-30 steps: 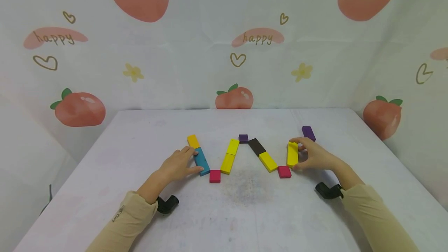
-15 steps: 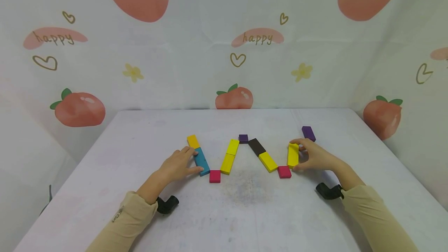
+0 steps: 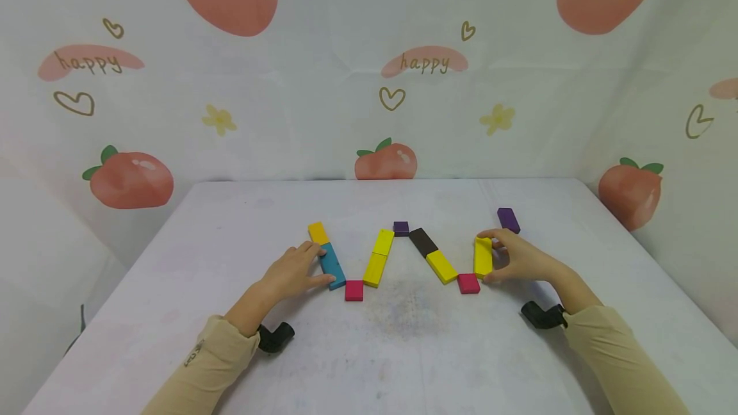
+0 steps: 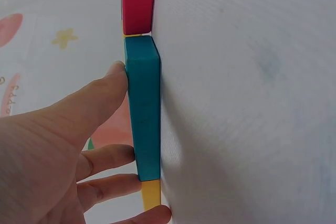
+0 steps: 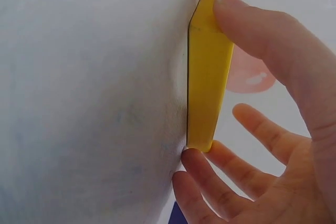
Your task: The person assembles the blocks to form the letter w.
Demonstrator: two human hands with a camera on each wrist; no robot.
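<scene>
My left hand [image 3: 295,271] rests along the left side of a blue rectangular block [image 3: 331,266], thumb near its closer end. In the left wrist view, the other fingertips touch the blue block's far end and the orange-yellow block [image 4: 151,192] beyond it. My right hand [image 3: 519,255] holds a yellow rectangular block [image 3: 483,256] lengthwise, its thumb at the near end and fingertips at the far end. Beside these blocks lie a red square block [image 3: 354,291] on the left and another red square block [image 3: 469,284] on the right.
Two yellow blocks [image 3: 378,258], a dark purple square block [image 3: 401,228], a black block [image 3: 423,243] and a yellow block [image 3: 441,266] continue the zigzag on the white table [image 3: 369,351]. A purple block [image 3: 508,219] lies separately, behind my right hand.
The yellow block in my right hand has shifted slightly right and towards me. My left hand and the other blocks have stayed put.
</scene>
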